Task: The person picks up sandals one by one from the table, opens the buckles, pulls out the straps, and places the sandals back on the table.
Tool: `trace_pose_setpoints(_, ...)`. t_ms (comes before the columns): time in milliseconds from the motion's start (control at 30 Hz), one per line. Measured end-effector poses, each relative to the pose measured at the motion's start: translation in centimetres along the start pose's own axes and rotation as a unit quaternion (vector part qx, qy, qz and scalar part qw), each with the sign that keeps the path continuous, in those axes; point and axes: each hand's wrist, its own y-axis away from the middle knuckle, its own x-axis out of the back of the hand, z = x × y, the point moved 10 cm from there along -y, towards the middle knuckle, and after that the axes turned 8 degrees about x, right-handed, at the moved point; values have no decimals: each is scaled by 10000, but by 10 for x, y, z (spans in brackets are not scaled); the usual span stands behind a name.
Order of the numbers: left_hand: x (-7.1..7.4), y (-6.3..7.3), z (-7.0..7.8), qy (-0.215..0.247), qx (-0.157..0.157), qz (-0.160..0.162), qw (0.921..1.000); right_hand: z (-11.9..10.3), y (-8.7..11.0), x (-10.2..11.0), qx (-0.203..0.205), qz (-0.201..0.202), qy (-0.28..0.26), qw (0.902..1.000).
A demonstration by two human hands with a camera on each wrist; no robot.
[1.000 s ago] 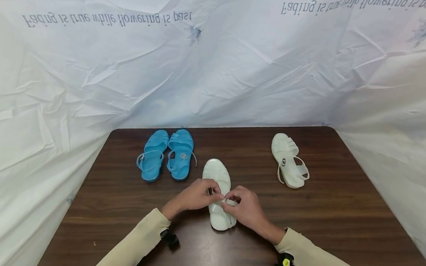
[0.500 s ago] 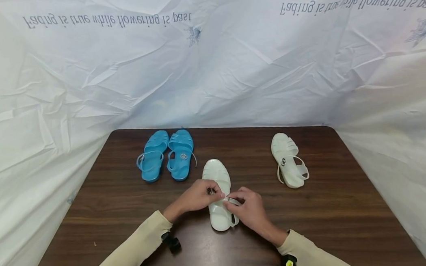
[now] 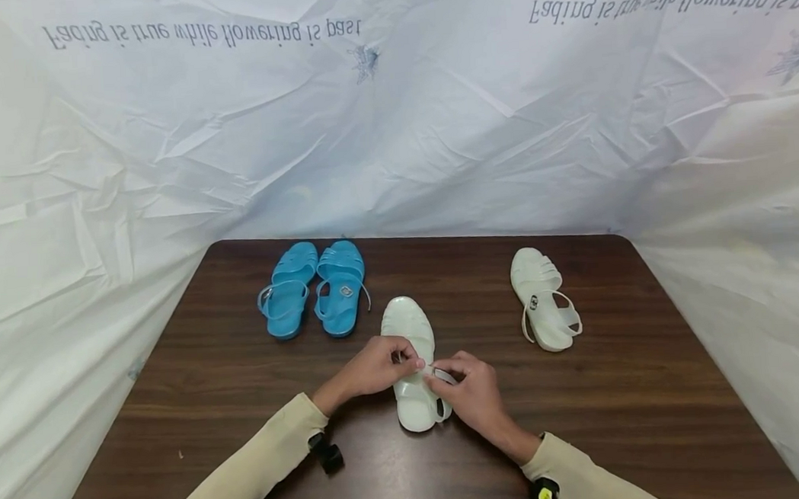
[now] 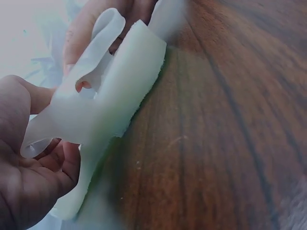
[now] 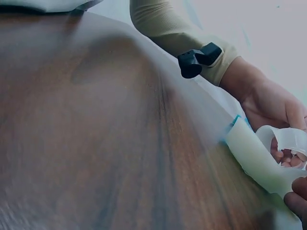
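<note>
A white jelly sandal [image 3: 407, 318] lies on the table, toe away from me. From its left side my left hand [image 3: 374, 367] pinches the strap over the instep. On the other side my right hand [image 3: 475, 391] pinches the ankle strap [image 3: 445, 376] between thumb and fingers. The two sets of fingertips almost meet above the footbed, hiding the fastening point. In the left wrist view the strap loops up off the sandal [image 4: 132, 72] beside the left hand [image 4: 33, 177]. The right wrist view catches only fingertips [image 5: 298, 199] of the right hand at its edge.
Two blue sandals, one left [image 3: 287, 302] and one right [image 3: 340, 291], sit side by side at the back left. A second white sandal [image 3: 543, 302] lies at the back right. White printed sheeting [image 3: 433, 125] surrounds the dark wooden table [image 3: 623, 419].
My right hand has shifted slightly right, drawing the strap outward, and a gap has opened between strap and heel. The left hand stays nearly where it was.
</note>
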Motion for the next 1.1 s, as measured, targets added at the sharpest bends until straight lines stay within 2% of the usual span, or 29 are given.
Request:
trace_pose_setpoints(167, -2, -2, -2, 160, 113, -96, 9998, -2, -4, -2, -30, -278, 221, 9994)
trace_pose_setpoints(533, -5, -2, 4, 760, 83, -166, 9969, -9, -6, -6, -142, -929, 701, 9931)
trace_pose_setpoints(667, -8, -2, 5, 712, 163, -282, 9969, -7, -4, -3, -195, -878, 711, 9934)
trace_pose_setpoints(800, -12, -1, 8, 529, 158, -416, 9976, -6, -1, 0, -40, -649, 583, 9962)
trace_pose_setpoints(967, -17, -3, 11, 352, 27, -495, 9982, -4, 0, 1, 231, -431, 404, 9980)
trace_pose_setpoints(1100, -17, -3, 16, 260, -178, -522, 9981, -3, 0, 1, 245, -382, 294, 9985)
